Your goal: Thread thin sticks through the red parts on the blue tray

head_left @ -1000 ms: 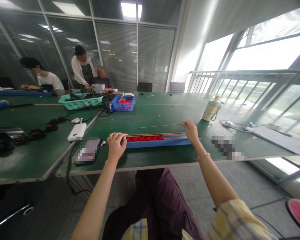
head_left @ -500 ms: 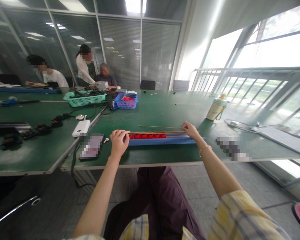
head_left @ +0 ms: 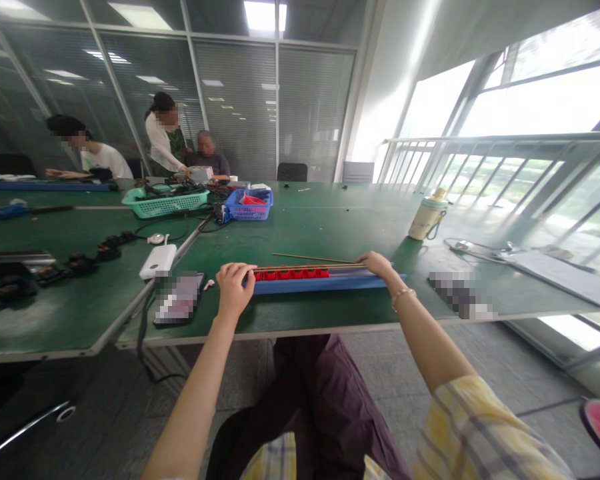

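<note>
One long narrow blue trough [head_left: 320, 285] holds a row of red plastic pieces [head_left: 293, 274] on the green tabletop [head_left: 300, 233]. At its nine o'clock end, the left hand [head_left: 236, 287] pinches thin tan sticks [head_left: 305, 267]; at three o'clock, the right hand [head_left: 377, 263] curls over them, grip unclear. Another slim brown stick [head_left: 310, 258] points toward ten o'clock.

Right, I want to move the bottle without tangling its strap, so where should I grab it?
Probably best round the middle of the bottle's body, coming from the left with your right hand. It stands upright, the body looks rounded and plain, and the strap hangs down its right side.
</note>
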Motion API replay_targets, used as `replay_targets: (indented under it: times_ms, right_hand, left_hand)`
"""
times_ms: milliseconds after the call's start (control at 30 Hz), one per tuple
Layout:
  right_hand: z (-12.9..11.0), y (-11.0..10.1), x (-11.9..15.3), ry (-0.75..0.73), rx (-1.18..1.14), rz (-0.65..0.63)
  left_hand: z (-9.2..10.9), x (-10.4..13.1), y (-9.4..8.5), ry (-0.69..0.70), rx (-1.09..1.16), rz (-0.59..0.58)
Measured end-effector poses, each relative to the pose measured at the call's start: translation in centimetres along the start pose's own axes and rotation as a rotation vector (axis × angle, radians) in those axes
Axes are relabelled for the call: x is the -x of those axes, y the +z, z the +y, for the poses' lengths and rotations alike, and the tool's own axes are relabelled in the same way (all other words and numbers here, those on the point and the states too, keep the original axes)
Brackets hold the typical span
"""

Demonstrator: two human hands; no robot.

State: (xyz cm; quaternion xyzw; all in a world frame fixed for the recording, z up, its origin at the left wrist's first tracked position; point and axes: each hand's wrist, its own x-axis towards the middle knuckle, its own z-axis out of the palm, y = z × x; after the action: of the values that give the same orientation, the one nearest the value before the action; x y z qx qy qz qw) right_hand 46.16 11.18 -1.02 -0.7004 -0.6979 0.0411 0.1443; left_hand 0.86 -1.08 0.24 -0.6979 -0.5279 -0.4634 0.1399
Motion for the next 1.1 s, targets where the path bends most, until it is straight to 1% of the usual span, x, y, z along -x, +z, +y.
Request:
replay_targets:
  times_ms: [233, 467, 667, 833, 900, 933, 1000, 1100]
  right_hand:
    - [0.2, 0.2, 0.2, -0.027, -0.027, 0.043]
    - [0.2, 0.2, 0.3, -0.009, -0.079, 0.028]
    - [0.6, 0.6, 0.2, -0.014, -0.283, 0.153]
    - [0.5, 0.2, 0.9, -0.046, -0.556, 0.329]
    - [0.4, -0.2, 1.4, -0.07, -0.684, 0.369]
    - [0.3, -0.4, 1.6, -0.085, -0.748, 0.364]
    - [0.0, -0.8, 2.1, -0.115, -0.857, 0.31]
    - [-0.5, -1.4, 2.6, -0.161, -0.914, 0.158]
  left_hand:
    - [-0.1, 0.1, 0.1, 0.006, 0.001, 0.007]
    - [-0.1, 0.0, 0.1, 0.005, 0.002, 0.005]
    - [0.0, 0.1, 0.1, 0.011, 0.013, 0.019]
    - [-0.1, 0.1, 0.1, 0.0, 0.008, 0.004]
    - [-0.1, 0.1, 0.1, -0.001, 0.007, 0.005]
    - [-0.1, 0.1, 0.1, 0.0, 0.007, 0.009]
    - [-0.1, 0.1, 0.1, 0.005, 0.007, 0.015]
    - [-0.1, 0.1, 0.1, 0.008, 0.006, 0.016]
